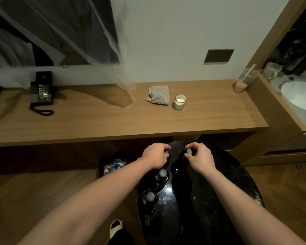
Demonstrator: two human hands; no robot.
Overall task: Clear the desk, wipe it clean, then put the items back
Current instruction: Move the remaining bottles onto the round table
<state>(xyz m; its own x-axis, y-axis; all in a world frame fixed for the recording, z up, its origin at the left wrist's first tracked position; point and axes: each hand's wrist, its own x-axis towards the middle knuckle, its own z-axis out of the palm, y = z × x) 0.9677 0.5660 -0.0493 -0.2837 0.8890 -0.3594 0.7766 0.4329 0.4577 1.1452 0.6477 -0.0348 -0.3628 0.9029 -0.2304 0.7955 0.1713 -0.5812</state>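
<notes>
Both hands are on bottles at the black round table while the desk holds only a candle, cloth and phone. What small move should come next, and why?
Probably lift both bottles and carry them to the desk. The left hand and right hand each grip a capped bottle on the black table; the desk looks wiped, with the candle already back.

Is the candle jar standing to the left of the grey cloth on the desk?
No, the candle jar stands right of the grey cloth.

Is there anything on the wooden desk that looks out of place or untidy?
Mostly tidy. The crumpled grey cloth lies unfolded mid-desk beside the white candle in a glass jar. A clear plastic cup with a straw sits right at the wooden desk's far right corner.
</notes>
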